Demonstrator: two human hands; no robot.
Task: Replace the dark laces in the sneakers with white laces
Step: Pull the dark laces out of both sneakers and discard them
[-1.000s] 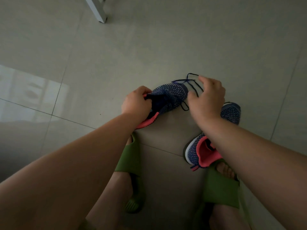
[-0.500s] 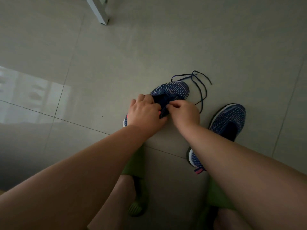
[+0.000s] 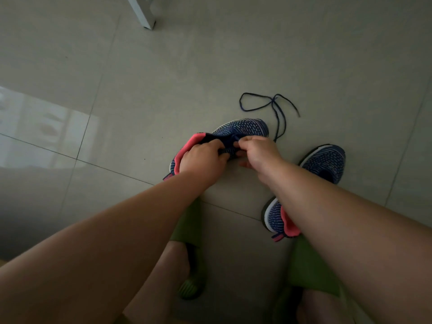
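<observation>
Two navy knit sneakers with pink linings lie on the tiled floor. My left hand (image 3: 202, 159) grips the upper of the left sneaker (image 3: 243, 127) near its tongue. My right hand (image 3: 257, 152) pinches the dark lace at the eyelets of the same shoe. The loose part of the dark lace (image 3: 268, 105) trails in loops on the floor beyond the toe. The right sneaker (image 3: 325, 161) lies untouched under my right forearm, partly hidden by it. No white laces are in view.
My feet wear green slippers (image 3: 190, 230) just below the shoes. A white furniture leg (image 3: 143, 14) stands at the top. Grey floor tiles (image 3: 233, 54) spread all around, with a bright window reflection at the left.
My right hand came back from the toe to the eyelets and pinched the lace. More lace now lies loose on the floor. The left sneaker tilted, showing its pink lining.
</observation>
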